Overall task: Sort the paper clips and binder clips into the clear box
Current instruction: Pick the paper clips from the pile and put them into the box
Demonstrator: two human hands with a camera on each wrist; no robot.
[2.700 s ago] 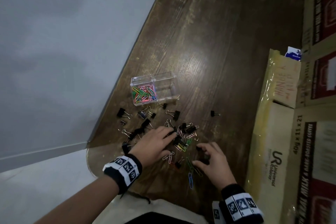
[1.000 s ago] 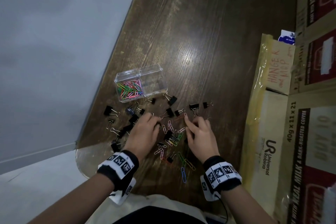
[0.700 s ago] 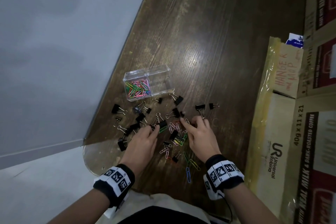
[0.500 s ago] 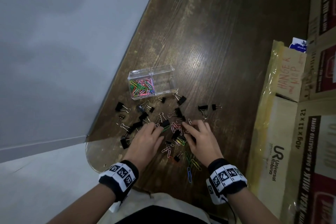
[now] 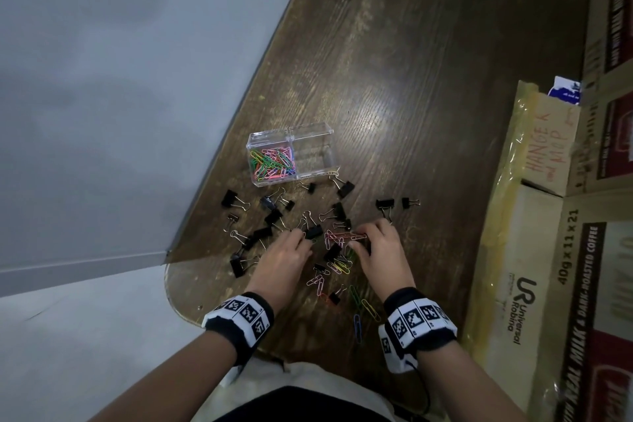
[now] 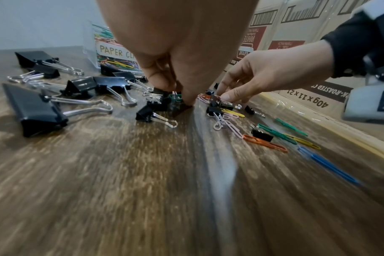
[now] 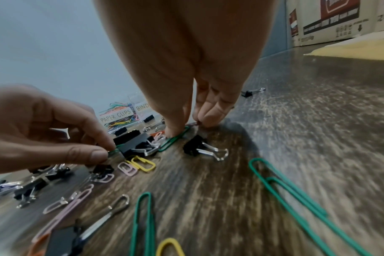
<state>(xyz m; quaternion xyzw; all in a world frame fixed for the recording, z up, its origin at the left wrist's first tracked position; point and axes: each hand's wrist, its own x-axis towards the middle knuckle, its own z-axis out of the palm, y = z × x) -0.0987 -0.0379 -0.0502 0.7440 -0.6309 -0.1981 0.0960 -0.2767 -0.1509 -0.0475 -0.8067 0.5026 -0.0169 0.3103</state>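
The clear box (image 5: 310, 134) stands on the wooden table; its left compartment holds coloured paper clips (image 5: 272, 163), its right one looks empty. Black binder clips (image 5: 236, 199) and loose paper clips (image 5: 337, 265) lie scattered in front of it. My left hand (image 5: 301, 236) is down in the pile, and in the right wrist view the left hand (image 7: 105, 152) pinches a green paper clip (image 7: 113, 150) beside a binder clip (image 7: 131, 142). My right hand (image 5: 361, 238) pinches a reddish paper clip (image 7: 195, 123) with thumb and fingertips, the thumb touching another green clip (image 7: 175, 137).
Cardboard boxes (image 5: 548, 284) wrapped in plastic stand along the table's right side. The table's left edge (image 5: 219, 175) runs close to the clear box, with a grey wall beyond. More paper clips (image 5: 358, 322) lie near the rounded front edge.
Both hands stayed in the pile over the last second. The left hand's fingers went from stretched out to curled onto a clip, and the right hand's fingertips closed on a clip.
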